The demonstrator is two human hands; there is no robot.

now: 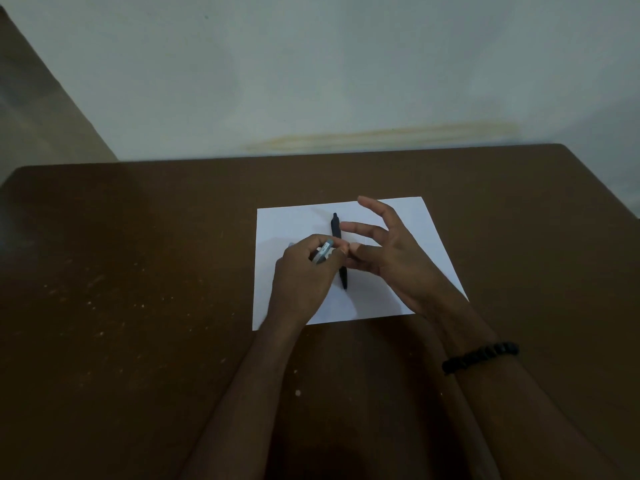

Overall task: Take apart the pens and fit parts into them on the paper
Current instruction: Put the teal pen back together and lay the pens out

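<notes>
Brown desk (pixel 138 271), white paper (pixel 294 223), dark pen (pixel 335 226) lying mid-sheet.
Left hand (pixel 304 271) grips a pale pen (pixel 322 254), label unreadable; right hand (pixel 391 251) spread, fingers loose.

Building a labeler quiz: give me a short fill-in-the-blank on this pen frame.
1. The dark pen lies on the white ____.
2. The light-coloured pen is held in the ____ hand.
3. The black beaded bracelet sits on the ____ wrist.
4. The sheet rests on a ____ table.

Missing words: paper; left; right; brown
</notes>
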